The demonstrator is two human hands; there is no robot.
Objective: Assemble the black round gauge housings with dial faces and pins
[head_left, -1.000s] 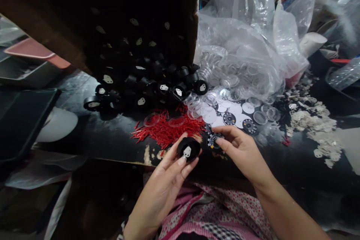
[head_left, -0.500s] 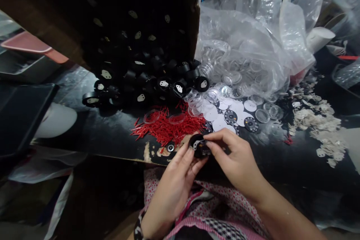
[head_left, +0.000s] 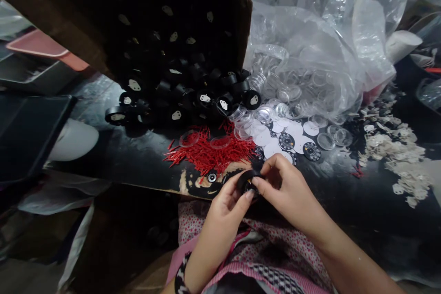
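Observation:
Both hands meet at the table's front edge around one round black housing [head_left: 245, 181]. My left hand [head_left: 227, 204] grips it from the left, with the thumb on its face. From the right, my right hand [head_left: 284, 186] holds the housing's rim, its thumb pressed at the opening. A dark part with a small yellow mark shows between the thumbs; the rest of it is hidden by the fingers. Just beyond lie a heap of red pointers [head_left: 217, 151] and a pile of round dial discs [head_left: 286, 141]. A small metal ring [head_left: 212, 178] sits left of the hands.
Black housings [head_left: 176, 115] spill from a large dark box [head_left: 248, 23]. Clear round covers [head_left: 275, 87] lie in and around a plastic bag [head_left: 310, 32]. Small pale plates [head_left: 399, 147] are heaped at right. A white container [head_left: 74, 140] and a pink tray [head_left: 37, 43] are at left.
The housing has been tilted in my hands, and my left thumb has moved onto its face beside my right thumb. The whole view has shifted slightly.

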